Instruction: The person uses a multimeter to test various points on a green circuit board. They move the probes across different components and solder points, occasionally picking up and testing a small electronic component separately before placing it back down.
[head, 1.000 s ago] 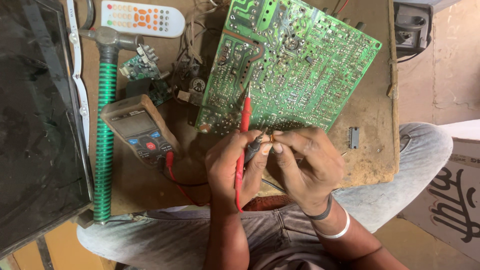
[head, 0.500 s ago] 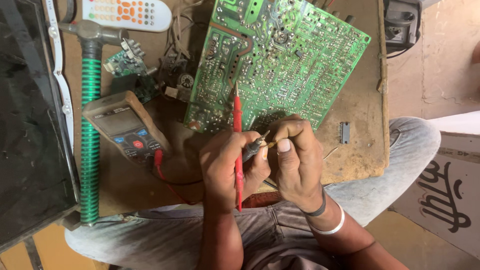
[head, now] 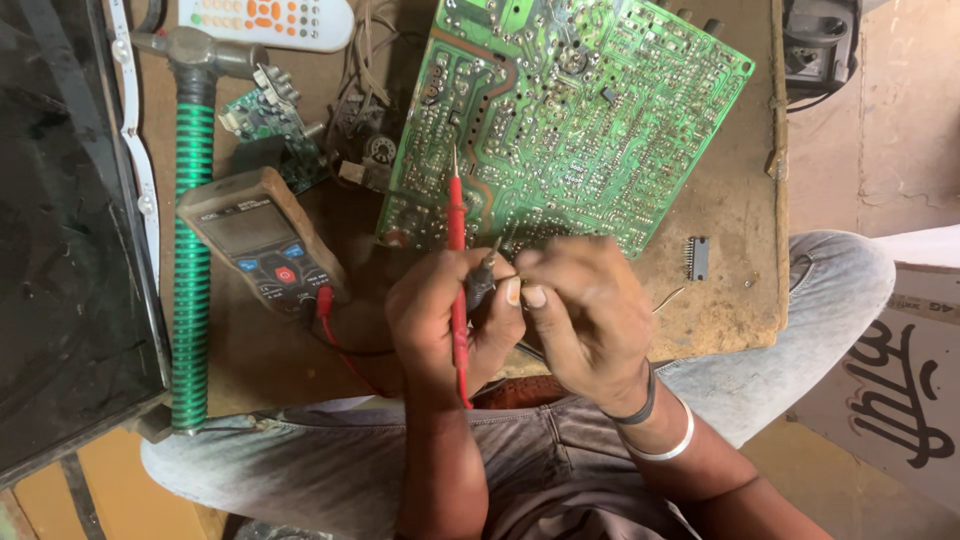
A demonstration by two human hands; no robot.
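Head view: both hands' fingers [head: 505,290] now pinch a small dark part [head: 481,283] just below the green circuit board [head: 560,120]; left hand [head: 450,320] keeps gripping the red probe [head: 457,262] (tip on the board), right hand [head: 585,310] has closed in.

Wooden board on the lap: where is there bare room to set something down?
Bare wood lies right of the green circuit board, around the small black chip, and below the multimeter beside the green-handled hammer. The top left corner is crowded with the remote, small parts and wires.
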